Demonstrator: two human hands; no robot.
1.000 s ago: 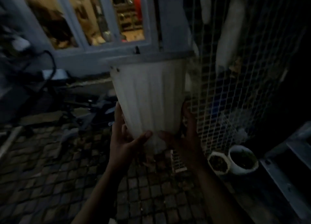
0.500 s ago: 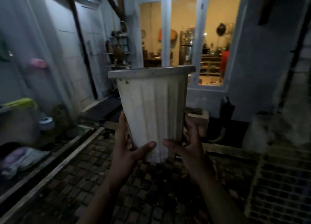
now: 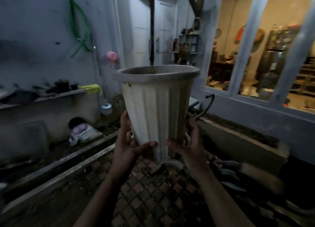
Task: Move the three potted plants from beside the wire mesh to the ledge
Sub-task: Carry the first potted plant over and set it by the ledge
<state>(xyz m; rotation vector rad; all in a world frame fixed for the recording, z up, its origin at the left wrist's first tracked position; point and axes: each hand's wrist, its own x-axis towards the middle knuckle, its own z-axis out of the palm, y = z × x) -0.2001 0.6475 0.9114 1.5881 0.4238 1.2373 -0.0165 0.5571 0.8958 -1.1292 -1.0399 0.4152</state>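
1. Tall white ribbed pot, upright, held centre above brick paving.
2. Left hand and right hand clasped around its narrow base.
3. Far left: wall shelf; far right: lit window.

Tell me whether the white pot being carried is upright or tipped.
Nearly upright: the white pot has its rim on top and narrow base down, leaning slightly, held by the left hand and right hand.
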